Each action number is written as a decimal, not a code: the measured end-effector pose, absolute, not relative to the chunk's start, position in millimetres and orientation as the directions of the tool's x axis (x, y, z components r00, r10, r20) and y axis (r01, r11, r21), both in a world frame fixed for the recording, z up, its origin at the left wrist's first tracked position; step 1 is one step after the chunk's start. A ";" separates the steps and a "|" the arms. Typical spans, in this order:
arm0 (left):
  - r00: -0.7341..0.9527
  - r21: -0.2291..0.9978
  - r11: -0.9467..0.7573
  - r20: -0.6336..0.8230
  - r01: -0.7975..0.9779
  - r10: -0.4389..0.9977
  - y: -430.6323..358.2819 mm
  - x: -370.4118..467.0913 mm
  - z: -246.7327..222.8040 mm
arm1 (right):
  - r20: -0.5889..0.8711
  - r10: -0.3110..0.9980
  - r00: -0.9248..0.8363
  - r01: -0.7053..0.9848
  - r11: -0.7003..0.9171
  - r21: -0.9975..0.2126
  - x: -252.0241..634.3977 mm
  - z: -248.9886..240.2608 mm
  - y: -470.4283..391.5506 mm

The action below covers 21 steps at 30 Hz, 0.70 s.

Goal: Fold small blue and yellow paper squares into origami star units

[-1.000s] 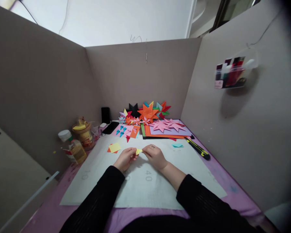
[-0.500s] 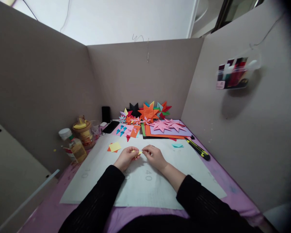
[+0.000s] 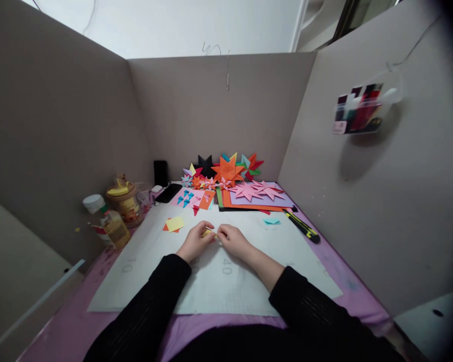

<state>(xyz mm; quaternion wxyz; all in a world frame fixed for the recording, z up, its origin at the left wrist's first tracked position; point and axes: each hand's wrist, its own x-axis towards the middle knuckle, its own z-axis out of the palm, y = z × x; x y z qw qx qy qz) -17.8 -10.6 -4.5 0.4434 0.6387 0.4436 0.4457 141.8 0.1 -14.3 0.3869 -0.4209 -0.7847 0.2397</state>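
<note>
My left hand (image 3: 196,241) pinches a small piece of yellow paper (image 3: 208,233) between thumb and fingers, just above the white sheet. Right beside it, my right hand (image 3: 233,241) is closed, its fingertips pressed together at the right end of the same yellow paper. Most of that piece is hidden by fingers, so its folds cannot be made out. To the left lies a yellow paper square (image 3: 175,223) on top of an orange one (image 3: 166,229). A folded teal paper piece (image 3: 272,221) rests off to the right.
A white sheet (image 3: 143,291) with printed numbers covers the table. Pink paper stars (image 3: 245,191) lie on stacked coloured sheets, behind a yellow-and-black cutter (image 3: 304,229). At left stand a glue bottle (image 3: 115,229) and tub (image 3: 125,203), near a phone (image 3: 168,193). Panels enclose three sides.
The view has shifted slightly. My hands stay together at the yellow paper, and the right fingers have curled in closer to the left ones.
</note>
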 end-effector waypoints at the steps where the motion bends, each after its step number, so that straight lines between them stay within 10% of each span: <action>1: 0.194 0.965 -0.208 0.176 0.159 0.965 -10.6 -17.3 -4.1 | 0.417 0.849 -0.325 0.474 0.528 -0.704 141.9 -13.1 0.1; 21: 0.103 0.965 -0.223 0.210 0.139 0.972 -10.0 -14.0 -1.7 | 0.239 0.957 -0.167 0.148 0.264 -0.953 137.9 -14.6 7.1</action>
